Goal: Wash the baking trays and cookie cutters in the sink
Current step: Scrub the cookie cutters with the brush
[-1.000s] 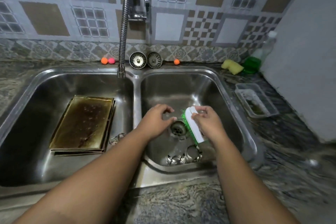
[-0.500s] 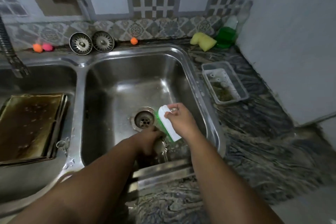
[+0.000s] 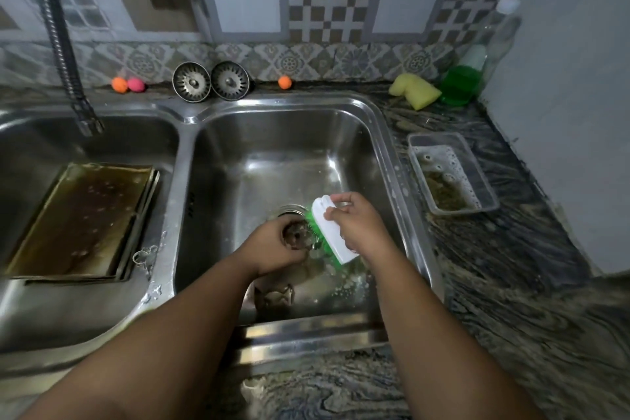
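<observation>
At the near edge of the counter (image 3: 511, 334), your two forearms are reaching over the rim into the right basin of the sink (image 3: 272, 147). Just below your left wrist, a metal cookie cutter (image 3: 274, 297) is lying on the basin floor.

Your left hand (image 3: 272, 249) is curling its fingers around a round cookie cutter (image 3: 300, 236), holding it low over the basin floor, just in front of the drain (image 3: 290, 211). Your right hand (image 3: 358, 227) is gripping a white scrub brush (image 3: 332, 232) from above, fingers wrapped over its back. The green bristles are pressing against the cutter in your left hand.

In the left basin, the stained baking trays (image 3: 81, 218) are sitting stacked and flat. A thin wire cutter (image 3: 145, 255) is lying beside their right edge, against the divider between the basins.

To the right of the sink, a clear plastic tub (image 3: 477, 167) of foamy water is sitting on the counter. Farther back, a yellow sponge (image 3: 414, 90) and a bottle of green soap (image 3: 460, 82) are standing in the corner. Along the back ledge, two metal strainers (image 3: 191, 81) are leaning against the tiles, with an orange ball (image 3: 284, 82) to their right and an orange and a pink one (image 3: 135, 84) to their left. The tap hose (image 3: 58, 34) is hanging over the left basin.
</observation>
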